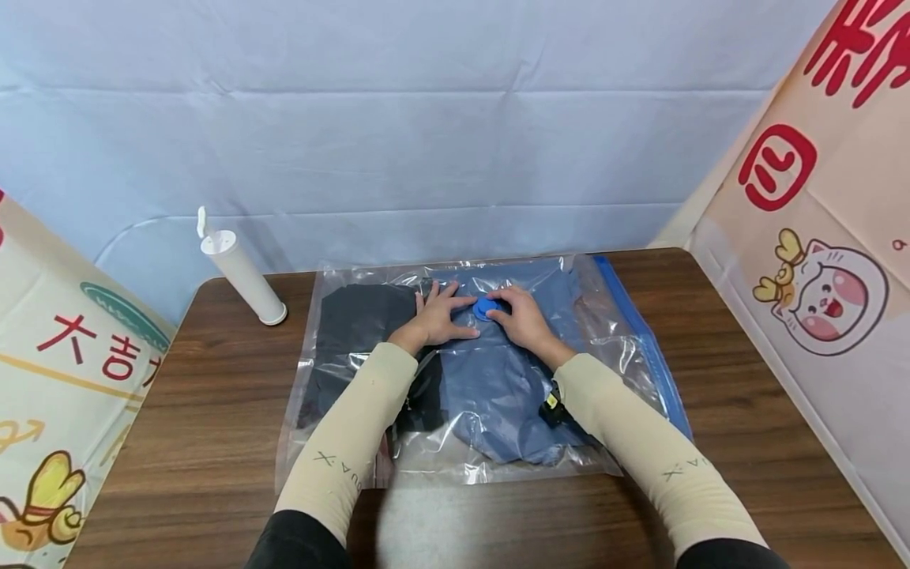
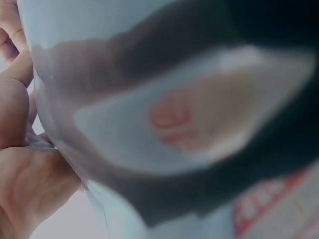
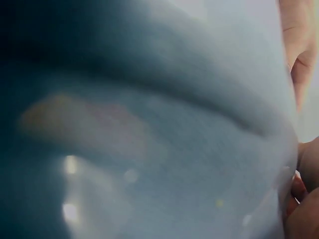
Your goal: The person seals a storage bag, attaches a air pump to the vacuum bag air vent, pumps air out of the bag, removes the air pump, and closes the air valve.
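A clear plastic vacuum bag [image 1: 604, 332] lies flat on the table, with a black folded cloth [image 1: 362, 316] and a blue folded cloth [image 1: 490, 387] inside. On its upper middle sits a round blue valve cap [image 1: 485, 307]. The fingers and thumb of my right hand [image 1: 526, 322] pinch this cap from the right. My left hand [image 1: 434, 318] rests on the film with fingers spread, thumb and fingertips close to the cap's left side. Both wrist views are mostly filled by blurred, glossy film, with parts of the left hand [image 2: 25, 184] and right hand [image 3: 299, 35] at the edges.
A white cylindrical pump [image 1: 245, 276] with its handle raised stands at the table's back left corner. A blue zip strip [image 1: 643, 340] runs along the bag's right edge. Pale cloth [image 1: 370, 150] hangs behind the wooden table [image 1: 206, 442], and printed sheets flank it.
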`<state>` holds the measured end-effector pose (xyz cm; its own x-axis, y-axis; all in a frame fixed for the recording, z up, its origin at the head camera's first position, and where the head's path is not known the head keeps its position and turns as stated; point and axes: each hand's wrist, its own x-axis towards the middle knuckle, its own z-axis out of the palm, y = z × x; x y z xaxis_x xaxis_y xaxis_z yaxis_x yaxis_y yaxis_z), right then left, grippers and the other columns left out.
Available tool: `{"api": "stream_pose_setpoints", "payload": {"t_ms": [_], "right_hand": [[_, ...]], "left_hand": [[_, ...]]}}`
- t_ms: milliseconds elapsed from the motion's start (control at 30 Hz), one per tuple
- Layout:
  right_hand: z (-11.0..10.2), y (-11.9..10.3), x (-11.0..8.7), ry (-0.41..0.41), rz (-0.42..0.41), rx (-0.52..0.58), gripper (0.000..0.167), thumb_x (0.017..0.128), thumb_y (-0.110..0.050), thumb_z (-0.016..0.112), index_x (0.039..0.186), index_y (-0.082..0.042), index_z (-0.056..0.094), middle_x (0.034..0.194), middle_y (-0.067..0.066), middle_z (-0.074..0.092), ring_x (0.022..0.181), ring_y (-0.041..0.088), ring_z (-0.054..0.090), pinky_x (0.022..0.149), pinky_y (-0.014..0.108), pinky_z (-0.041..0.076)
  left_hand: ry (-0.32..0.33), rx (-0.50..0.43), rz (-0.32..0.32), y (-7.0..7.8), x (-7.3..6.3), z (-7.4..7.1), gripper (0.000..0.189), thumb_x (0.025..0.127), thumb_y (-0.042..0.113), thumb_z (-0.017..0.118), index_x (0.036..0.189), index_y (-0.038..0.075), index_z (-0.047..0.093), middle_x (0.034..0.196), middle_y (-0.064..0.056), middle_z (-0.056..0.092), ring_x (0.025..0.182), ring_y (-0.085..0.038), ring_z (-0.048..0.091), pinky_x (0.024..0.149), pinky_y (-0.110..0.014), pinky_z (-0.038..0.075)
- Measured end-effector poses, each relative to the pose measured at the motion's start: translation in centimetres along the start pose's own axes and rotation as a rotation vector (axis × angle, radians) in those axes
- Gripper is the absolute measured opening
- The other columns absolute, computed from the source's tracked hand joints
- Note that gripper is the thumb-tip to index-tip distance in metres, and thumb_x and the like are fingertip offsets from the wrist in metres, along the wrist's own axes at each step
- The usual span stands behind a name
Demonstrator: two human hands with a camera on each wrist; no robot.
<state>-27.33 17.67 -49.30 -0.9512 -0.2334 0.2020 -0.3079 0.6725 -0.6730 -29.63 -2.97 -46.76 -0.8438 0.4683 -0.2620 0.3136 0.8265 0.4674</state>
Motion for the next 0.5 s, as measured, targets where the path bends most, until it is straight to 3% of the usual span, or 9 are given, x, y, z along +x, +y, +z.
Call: {"api": "stream_pose_setpoints", "payload": {"t_ms": [300, 500], "right_hand": [[0.22, -0.21, -0.12, -0.027, 0.044, 0.024, 0.039, 0.097, -0.012, 0.071, 0.131, 0.004, 0.062, 0.129, 0.023, 0.061, 0.124, 0.04, 0.054, 0.109, 0.053, 0.039], [0.06, -0.42, 0.07, -0.028, 0.095, 0.019, 0.037, 0.096, -0.019, 0.074, 0.124, 0.001, 0.062, 0.127, 0.022, 0.061, 0.126, 0.04, 0.052, 0.111, 0.054, 0.037]], "left_hand": [[-0.023, -0.012, -0.012, 0.01, -0.24, 0.16, 0.073, 0.094, 0.053, 0.07, 0.157, 0.029, 0.041, 0.17, -0.01, 0.009, 0.154, -0.04, -0.011, 0.119, -0.064, -0.009], [-0.007, -0.019, 0.001, -0.04, 0.05, 0.17, 0.073, 0.094, 0.053, 0.07, 0.157, 0.029, 0.042, 0.17, -0.01, 0.009, 0.154, -0.04, -0.011, 0.119, -0.064, -0.009]]}}
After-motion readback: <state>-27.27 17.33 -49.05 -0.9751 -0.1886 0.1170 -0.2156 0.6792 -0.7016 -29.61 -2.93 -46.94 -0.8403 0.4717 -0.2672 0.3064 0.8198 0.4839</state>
